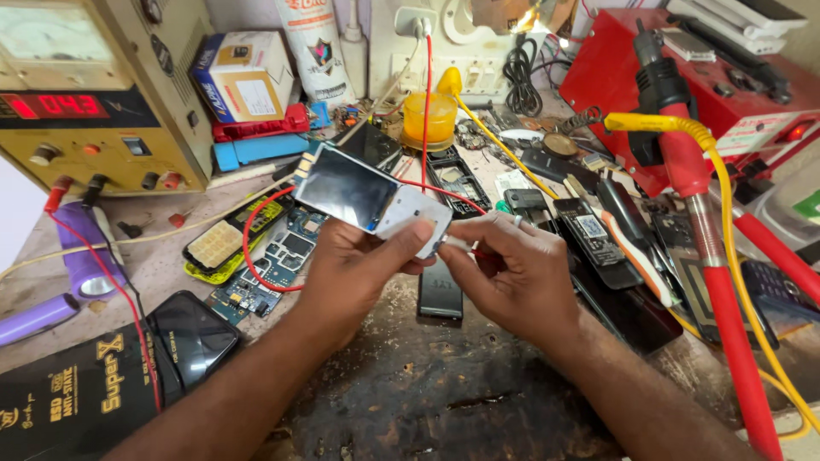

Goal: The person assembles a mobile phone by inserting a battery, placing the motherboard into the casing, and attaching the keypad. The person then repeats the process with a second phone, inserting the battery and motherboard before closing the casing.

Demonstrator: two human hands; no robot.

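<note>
- A yellow power supply [94, 94] with a red display is standing in the upper left of the frame, with a red lead [102, 265] running down from it toward the lower left.
- Purple cells [81, 256] are lying at the left edge, and a black mat [68, 401] is filling the lower left corner beside a dark phone [192, 337].
- A blue circuit board [273, 269] is lying left of centre, with a red wire [252, 248] looping over it.
- The left hand [359, 265] is gripping a small white phone [363, 195] at centre frame, fingers curled under its lower end and thumb pressing on top; the dark screen is tilting up toward the upper left.
- The right hand [512, 273] is closing just right of the phone, fingertips pinched against its lower right corner; what it is pinching is too small to tell.
- A black battery [441, 294] is lying on the bench [410, 384] just below and between the hands.
- An orange jar [430, 118] is sitting at upper centre.
- A red tool [709, 248] with a yellow cable [726, 188] is slanting down the right side, in front of a red box [726, 77] in the upper right.
</note>
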